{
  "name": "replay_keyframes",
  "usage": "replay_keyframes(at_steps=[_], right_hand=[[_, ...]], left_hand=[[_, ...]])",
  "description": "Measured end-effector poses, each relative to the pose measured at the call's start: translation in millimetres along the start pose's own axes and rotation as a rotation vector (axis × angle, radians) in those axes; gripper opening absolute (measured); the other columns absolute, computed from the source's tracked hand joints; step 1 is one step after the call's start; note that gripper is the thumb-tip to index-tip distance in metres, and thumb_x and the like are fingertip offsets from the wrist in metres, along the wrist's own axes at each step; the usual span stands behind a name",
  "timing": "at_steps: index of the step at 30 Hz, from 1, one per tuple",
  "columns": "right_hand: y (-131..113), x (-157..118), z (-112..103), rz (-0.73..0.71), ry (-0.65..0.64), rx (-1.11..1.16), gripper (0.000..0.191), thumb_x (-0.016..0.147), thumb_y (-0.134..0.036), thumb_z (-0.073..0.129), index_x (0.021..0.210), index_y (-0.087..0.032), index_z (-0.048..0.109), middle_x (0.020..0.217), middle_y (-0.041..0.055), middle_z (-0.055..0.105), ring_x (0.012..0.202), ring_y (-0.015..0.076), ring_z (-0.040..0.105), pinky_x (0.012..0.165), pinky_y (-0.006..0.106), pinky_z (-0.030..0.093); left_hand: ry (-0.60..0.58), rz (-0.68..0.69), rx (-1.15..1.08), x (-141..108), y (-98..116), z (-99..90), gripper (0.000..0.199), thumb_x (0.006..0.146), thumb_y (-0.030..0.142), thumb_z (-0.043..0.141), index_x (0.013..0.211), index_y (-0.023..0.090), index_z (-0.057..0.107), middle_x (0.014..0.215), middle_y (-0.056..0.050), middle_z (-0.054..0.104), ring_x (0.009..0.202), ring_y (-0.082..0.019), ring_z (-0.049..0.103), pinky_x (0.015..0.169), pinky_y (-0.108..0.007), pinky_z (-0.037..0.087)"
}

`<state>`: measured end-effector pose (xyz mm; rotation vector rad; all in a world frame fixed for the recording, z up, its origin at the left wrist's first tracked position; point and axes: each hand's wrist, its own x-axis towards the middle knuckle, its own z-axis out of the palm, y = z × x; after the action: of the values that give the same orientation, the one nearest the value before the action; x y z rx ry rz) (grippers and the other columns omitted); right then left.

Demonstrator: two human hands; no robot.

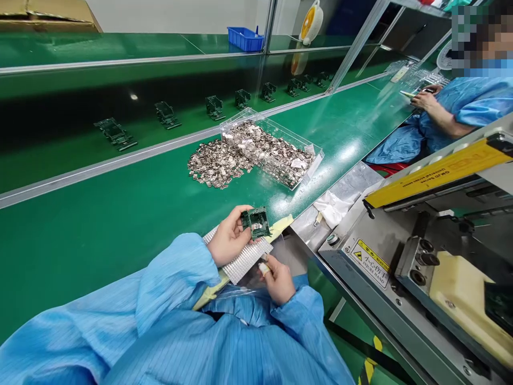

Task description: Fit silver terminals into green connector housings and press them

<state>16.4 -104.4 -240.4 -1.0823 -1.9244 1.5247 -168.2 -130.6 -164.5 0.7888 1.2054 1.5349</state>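
My left hand grips a green circuit board with raised connectors, held tilted above a pale sheet patterned with rows of small cells. Close to that sheet's right edge, my right hand is closed around a small white and yellowish object; its exact kind is too small to make out. Yellow material sticks out from under the sheet. Beyond my hands, small metal pieces lie in a loose pile and fill a clear plastic tray.
Several circuit boards stand along the dark green strip behind the bench. On my right is a machine with a warning label, beside a white cloth. A co-worker in blue sits farther along. A blue bin stands at the back.
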Motion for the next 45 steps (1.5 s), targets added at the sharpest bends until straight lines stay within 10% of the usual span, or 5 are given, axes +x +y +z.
replay_keyframes(at_steps=[12,23,39,45], right_hand=[[-87.6,0.7,-29.4,-0.001,0.195,0.253,0.019,0.078,-0.038,0.073,0.081,-0.02,0.068,0.069,0.004,0.072,0.056,0.0186,0.067,0.055,0.03,0.058],[-98.0,29.0,-7.4,-0.454,0.334,-0.212,0.017,0.085,-0.014,0.054,0.095,-0.022,0.065,0.112,0.008,0.058,0.106,0.022,0.056,0.093,0.04,0.045],[-88.6,39.0,31.2,-0.291,0.54,-0.045,0.008,0.081,-0.024,0.062,0.088,-0.02,0.063,0.11,0.009,0.058,0.102,0.0236,0.058,0.087,0.039,0.05],[-93.7,39.2,28.0,-0.204,0.465,0.327,0.035,0.077,-0.027,0.068,0.11,-0.021,0.057,0.108,0.0075,0.066,0.096,0.0206,0.064,0.084,0.036,0.054]], left_hand=[[-0.071,0.059,0.012,-4.5,-4.5,-2.1,0.04,0.086,0.028,0.064,0.121,0.02,0.045,0.085,-0.001,0.059,0.069,-0.013,0.061,0.066,-0.025,0.053],[-0.146,0.139,0.068,-9.5,-5.3,-3.3,0.032,0.092,0.024,0.053,0.123,0.021,0.044,0.104,-0.007,0.06,0.083,-0.015,0.062,0.074,-0.027,0.053],[-0.067,0.197,0.221,-11.9,-9.0,-3.7,0.034,0.092,0.018,0.048,0.125,0.023,0.047,0.115,-0.007,0.062,0.1,-0.018,0.063,0.079,-0.026,0.054],[-0.122,0.175,0.169,-12.6,-8.0,-4.8,0.031,0.093,0.023,0.051,0.123,0.021,0.045,0.099,-0.005,0.062,0.082,-0.014,0.062,0.074,-0.026,0.053]])
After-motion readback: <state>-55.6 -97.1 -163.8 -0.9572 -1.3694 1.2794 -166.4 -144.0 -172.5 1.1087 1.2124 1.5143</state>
